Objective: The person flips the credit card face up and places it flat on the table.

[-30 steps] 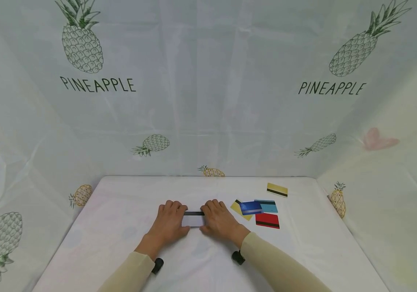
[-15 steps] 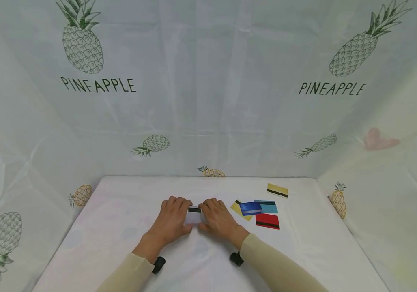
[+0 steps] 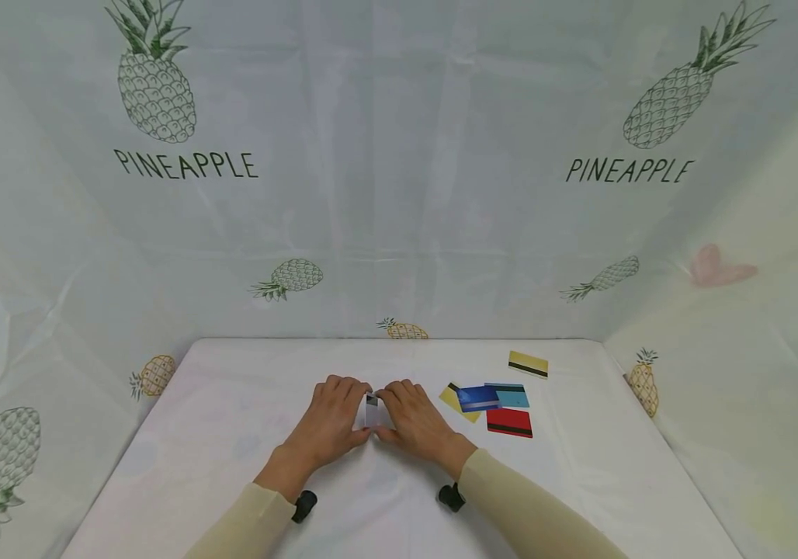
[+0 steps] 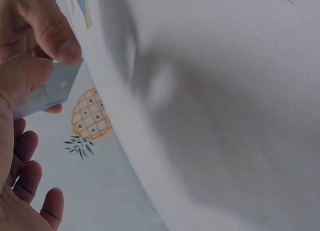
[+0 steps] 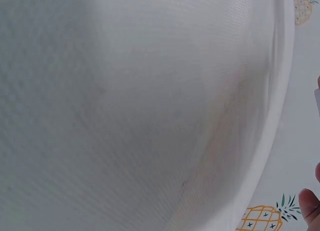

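Note:
A silver-grey bank card (image 3: 372, 413) with a dark stripe is held between my two hands, close over the table's middle. Only a narrow strip of it shows in the head view. My left hand (image 3: 332, 415) pinches its left side, and my right hand (image 3: 413, 415) grips the right side, thumbs nearest me. In the left wrist view the card (image 4: 62, 86) shows gold lettering and a chip. There the thumb of the left hand (image 4: 22, 91) lies across it, the other fingers curving below. The right wrist view catches only fingertips of the right hand (image 5: 311, 206) at its edge.
Right of the hands lie a blue card (image 3: 477, 399), a light blue card (image 3: 515, 395), a red card (image 3: 509, 422) and a yellow card (image 3: 451, 396), partly overlapping. Another yellow card (image 3: 529, 364) lies farther back. A pineapple-print sheet (image 3: 399, 194) rises behind the table (image 3: 245, 373).
My hands have drawn closer together, the left one shifting right and the right one slightly left. Less of the silver-grey card shows between them. The other cards stay in place.

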Demonstrator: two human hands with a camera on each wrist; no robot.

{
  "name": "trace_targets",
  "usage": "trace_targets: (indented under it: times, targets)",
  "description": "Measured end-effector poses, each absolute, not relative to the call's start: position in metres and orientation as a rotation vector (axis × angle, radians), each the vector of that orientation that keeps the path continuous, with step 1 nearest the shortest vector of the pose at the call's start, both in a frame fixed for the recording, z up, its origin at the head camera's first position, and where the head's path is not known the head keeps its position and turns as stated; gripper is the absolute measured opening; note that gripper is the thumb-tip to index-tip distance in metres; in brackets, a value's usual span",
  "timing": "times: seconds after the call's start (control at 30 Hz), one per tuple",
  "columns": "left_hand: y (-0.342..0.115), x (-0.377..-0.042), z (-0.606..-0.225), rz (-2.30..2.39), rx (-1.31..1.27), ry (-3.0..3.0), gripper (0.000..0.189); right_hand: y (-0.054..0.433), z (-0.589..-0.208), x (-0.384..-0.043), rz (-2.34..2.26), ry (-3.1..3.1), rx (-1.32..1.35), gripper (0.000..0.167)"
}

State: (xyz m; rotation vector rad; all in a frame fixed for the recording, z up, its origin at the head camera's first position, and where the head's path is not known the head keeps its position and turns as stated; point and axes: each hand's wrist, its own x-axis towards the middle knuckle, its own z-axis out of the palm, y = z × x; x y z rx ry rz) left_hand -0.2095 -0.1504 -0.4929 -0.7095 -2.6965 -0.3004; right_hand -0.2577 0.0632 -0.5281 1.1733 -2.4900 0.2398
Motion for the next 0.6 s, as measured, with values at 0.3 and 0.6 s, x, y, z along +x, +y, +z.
trace_targets:
  times: [0.3,0.6]
  targets:
    - [-0.1528,-0.2121,-0.4964,-0.331,-0.744,-2.689,0.064,0.0624,-0.5252,-0.2554,0.303,-2.516,1.203,0.061]
    - [-0.1554,-0.2135,-0.4955,-0.426,-0.761,-2.727,0.062,0.0644,-0.5263,-0.2536,0.308,-2.496,1.248,0.06]
